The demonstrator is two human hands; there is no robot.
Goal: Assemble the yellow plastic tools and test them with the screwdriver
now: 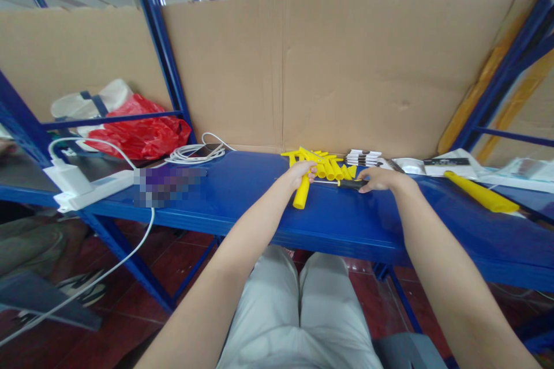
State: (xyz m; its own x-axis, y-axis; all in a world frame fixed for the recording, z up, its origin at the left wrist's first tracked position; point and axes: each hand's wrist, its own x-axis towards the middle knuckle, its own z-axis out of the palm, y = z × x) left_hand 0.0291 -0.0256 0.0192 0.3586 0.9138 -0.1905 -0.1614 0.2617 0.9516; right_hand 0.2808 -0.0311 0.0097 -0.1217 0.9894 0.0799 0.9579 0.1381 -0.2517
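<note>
My left hand is closed round a yellow plastic tube that hangs down from the fist over the blue shelf. My right hand grips the dark handle of a screwdriver, whose thin shaft points left toward the left hand. Just behind both hands lies a heap of several more yellow tubes. Behind the right hand sits a small stack of black-and-white flat pieces.
A long yellow tube lies at the right among clear packets. At the left are a white power strip with charger, a coiled white cable and a red bag. Cardboard backs the shelf.
</note>
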